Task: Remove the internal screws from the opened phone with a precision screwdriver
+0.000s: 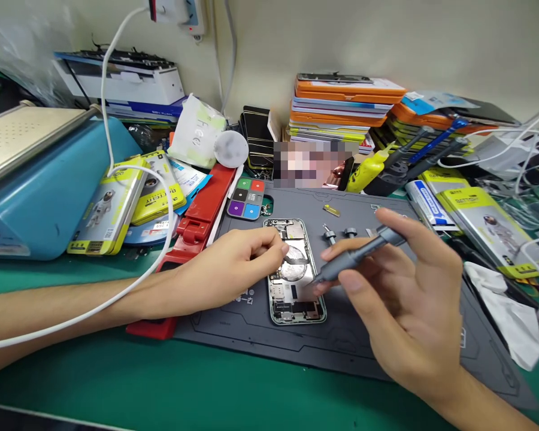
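Note:
An opened phone (303,287) lies on the dark grey work mat (251,332), its inner parts and a round silvery coil showing. Over its left edge, my left hand (251,257) is closed in a pinch. A dark strip (296,261) crosses the coil close to those fingertips; whether they grip it is unclear. My right hand (399,299) holds a grey screwdriver (354,256) slantwise, its lower end pointing at the phone's right side. Behind the phone stand two small grey screwdriver-like tools (329,233), beside a small yellow piece (331,211).
A coloured square tray (246,199) sits at the mat's back left, near a red clamp-like tool (206,209). Battery packs (112,206) and a blue machine (67,179) fill the left. A white cable (161,263) loops over my left forearm. Further right are a yellow bottle (369,167) and tissue (505,311).

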{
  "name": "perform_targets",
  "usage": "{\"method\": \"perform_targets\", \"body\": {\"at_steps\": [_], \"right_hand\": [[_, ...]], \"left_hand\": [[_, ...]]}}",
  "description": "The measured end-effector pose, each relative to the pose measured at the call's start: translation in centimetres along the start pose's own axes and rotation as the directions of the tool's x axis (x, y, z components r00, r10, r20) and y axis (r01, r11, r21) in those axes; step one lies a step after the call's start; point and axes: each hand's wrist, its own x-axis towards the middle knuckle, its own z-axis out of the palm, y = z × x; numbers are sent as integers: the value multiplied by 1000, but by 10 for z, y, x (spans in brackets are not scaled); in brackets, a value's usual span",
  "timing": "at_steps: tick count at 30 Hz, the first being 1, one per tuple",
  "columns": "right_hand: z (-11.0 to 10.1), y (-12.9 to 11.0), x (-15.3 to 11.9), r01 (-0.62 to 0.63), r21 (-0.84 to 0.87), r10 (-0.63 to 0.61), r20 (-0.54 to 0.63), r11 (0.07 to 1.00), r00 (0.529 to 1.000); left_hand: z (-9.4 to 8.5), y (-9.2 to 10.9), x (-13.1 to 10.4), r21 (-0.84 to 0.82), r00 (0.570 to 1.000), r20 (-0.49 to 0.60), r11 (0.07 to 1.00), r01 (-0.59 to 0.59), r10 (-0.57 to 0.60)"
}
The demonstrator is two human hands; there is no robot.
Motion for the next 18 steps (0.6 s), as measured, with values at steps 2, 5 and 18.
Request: {"method": "perform_targets", "body": {"at_steps": [2,5,18], "right_hand": [[4,1,-7,18,-31,-16,56,999,998],[6,5,-14,71,-87,-57,160,994,985],[5,12,-16,246,-137,-186,347,960,919]], "left_hand": [[0,1,0,-23,1000,0,1000,-8,8],[0,1,1,-51,1000,9,999,0,0],[0,-4,5,-152,999,-2,987,-48,48]]}}
